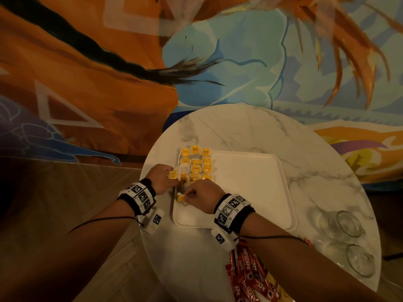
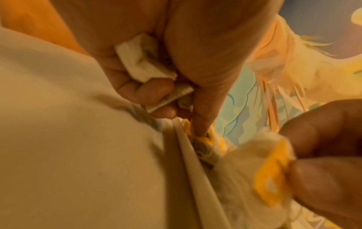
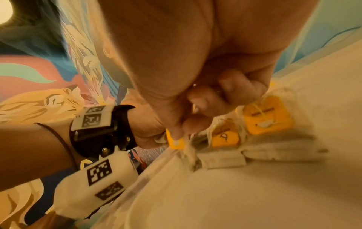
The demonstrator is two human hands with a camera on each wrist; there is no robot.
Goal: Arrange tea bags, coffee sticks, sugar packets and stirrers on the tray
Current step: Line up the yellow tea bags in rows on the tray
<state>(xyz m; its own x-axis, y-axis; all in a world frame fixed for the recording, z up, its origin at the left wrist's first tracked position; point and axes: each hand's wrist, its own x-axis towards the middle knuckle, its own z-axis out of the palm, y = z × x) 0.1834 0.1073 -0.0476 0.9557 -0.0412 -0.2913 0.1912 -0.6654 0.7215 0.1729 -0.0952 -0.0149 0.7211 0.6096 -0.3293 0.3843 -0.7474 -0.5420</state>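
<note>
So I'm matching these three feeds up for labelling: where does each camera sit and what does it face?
Head: above, looking down at the round table, tray, both forearms and hands.
Left wrist: along the left hand gripping tea bags at the tray's rim.
Right wrist: along the right hand pinching a yellow tag.
Shared: both wrist views show the other hand and the tray.

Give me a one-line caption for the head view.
Both hands place yellow-tagged tea bags in rows on the white tray's left side.
</note>
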